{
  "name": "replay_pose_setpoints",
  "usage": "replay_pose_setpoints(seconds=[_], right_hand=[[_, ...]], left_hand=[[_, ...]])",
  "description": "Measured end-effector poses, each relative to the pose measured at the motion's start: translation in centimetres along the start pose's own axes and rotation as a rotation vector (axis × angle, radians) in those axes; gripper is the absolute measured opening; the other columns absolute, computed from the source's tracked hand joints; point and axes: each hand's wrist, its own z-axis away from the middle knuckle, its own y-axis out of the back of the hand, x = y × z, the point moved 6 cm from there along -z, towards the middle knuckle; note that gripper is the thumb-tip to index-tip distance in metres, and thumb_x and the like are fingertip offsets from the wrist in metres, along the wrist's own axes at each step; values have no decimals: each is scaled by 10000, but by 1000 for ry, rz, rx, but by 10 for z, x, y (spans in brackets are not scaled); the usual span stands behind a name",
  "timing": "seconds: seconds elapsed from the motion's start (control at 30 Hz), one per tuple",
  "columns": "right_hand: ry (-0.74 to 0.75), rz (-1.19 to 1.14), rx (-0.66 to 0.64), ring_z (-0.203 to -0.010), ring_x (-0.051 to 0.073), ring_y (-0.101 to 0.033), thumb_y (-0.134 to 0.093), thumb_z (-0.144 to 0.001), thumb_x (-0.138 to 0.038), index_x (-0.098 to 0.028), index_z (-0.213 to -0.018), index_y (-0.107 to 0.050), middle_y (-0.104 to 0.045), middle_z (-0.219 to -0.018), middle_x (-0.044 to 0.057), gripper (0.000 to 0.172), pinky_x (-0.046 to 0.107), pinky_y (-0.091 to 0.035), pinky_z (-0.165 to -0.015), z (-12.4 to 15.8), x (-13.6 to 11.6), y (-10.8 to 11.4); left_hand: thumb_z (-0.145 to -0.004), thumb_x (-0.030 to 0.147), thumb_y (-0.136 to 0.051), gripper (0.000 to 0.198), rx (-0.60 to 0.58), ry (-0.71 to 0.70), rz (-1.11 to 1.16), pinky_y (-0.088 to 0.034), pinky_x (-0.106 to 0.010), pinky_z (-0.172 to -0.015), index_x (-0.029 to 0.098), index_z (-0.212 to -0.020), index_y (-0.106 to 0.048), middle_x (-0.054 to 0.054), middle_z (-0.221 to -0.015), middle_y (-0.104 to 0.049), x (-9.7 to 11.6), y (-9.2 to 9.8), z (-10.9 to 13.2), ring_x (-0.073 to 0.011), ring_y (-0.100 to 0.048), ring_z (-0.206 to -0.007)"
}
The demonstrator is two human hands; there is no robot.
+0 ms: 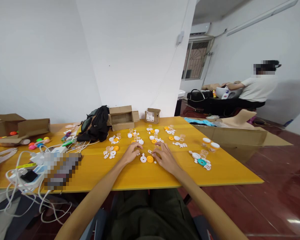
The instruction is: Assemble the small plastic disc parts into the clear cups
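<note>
Both my hands rest on the yellow table (145, 175) near its middle. My left hand (132, 151) lies palm down with fingers curled, its tips beside a small white piece. My right hand (164, 156) sits just right of it, fingers bent and pinched at a tiny white part by its fingertips. Between the hands lie a white round disc (143, 159) and an orange round disc (150, 159). Whether either hand grips anything is too small to tell.
Several groups of small white, orange and clear plastic parts (176, 138) dot the table, with a teal disc (201, 162) at right. Open cardboard boxes (121, 117), a black bag (96, 125), cables and a power strip (27, 170) crowd the left. Another person (258, 88) sits far right.
</note>
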Motion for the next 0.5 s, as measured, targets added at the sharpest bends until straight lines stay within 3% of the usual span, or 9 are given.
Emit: replay_pose_setpoints(seconds=[0.2,0.5], right_hand=[[-22,20,32,-1147,296,-578,-539,-896,-138,-247,-847,-683,-627,-1177,115,187,520,-509,-970,0,9,-2],[-110,-35,69,-1105,286,-589,-569,-880,-167,-260,-812,-681,-643,-1157,92,161,497,-513,-959,0,18,0]], left_hand=[[-670,77,-542,230,-83,-36,-33,-470,-373,-935,197,-814,-676,-37,-933,-681,4,-4,1,-240,-588,-976],[-823,212,-645,63,-155,-106,-138,-438,-382,-957,197,-773,-680,-52,-899,-672,7,-10,2,-232,-578,-946]])
